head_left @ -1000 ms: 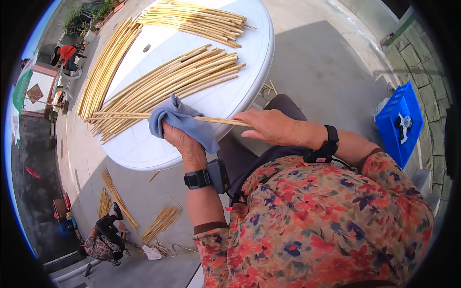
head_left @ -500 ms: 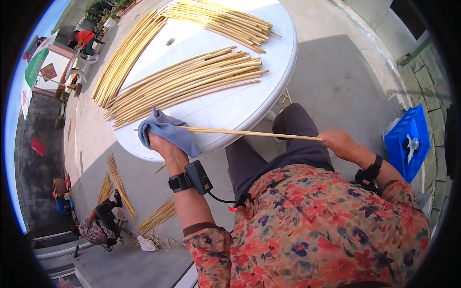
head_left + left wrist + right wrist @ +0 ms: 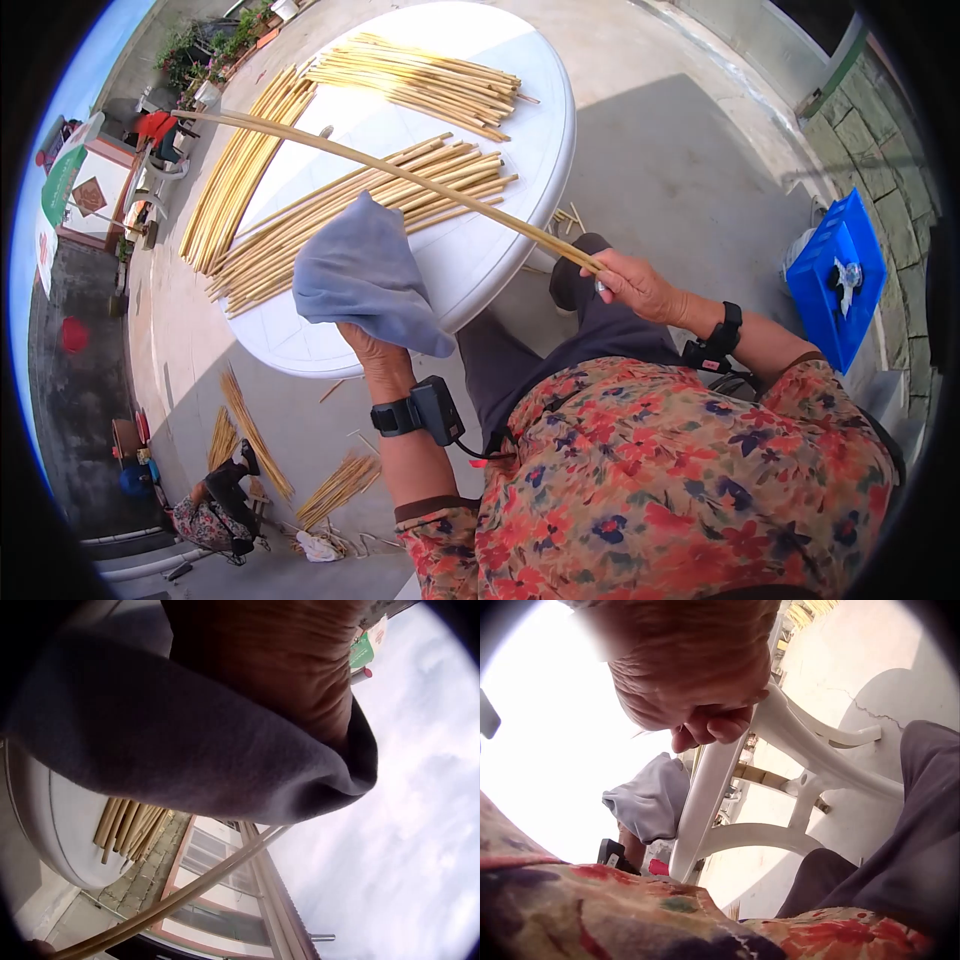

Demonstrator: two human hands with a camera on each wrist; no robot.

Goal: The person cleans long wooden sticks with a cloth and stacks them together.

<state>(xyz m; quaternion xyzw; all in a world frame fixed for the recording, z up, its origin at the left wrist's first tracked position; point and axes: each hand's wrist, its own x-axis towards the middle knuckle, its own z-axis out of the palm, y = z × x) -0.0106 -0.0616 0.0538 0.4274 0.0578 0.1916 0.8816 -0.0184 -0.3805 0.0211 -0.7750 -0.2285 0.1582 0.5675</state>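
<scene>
My right hand [image 3: 640, 288] grips a pair of long thin wooden sticks [image 3: 540, 238] near one end, thumb and fingers curled round them. The sticks slant up and left over the table, their far ends beyond its edge. A blue-grey cloth [image 3: 365, 265] drapes over my left hand [image 3: 378, 355], hiding the fingers; how they lie beneath I cannot tell. In the head view the sticks pass above the cloth. The left wrist view shows the cloth [image 3: 187, 750] round the hand, with the sticks [image 3: 187, 889] running past below it.
Three bundles of sticks [image 3: 245, 175] lie on the round white table [image 3: 290, 345]. More sticks [image 3: 340, 488] are on the ground at lower left, near a seated person [image 3: 215, 515]. A blue crate [image 3: 840, 280] stands at right.
The right hand first drew the sticks rightward out of the cloth, then came back left, tilting their far ends up. The cloth has spread from a bunched wrap to a loose drape over the left hand.
</scene>
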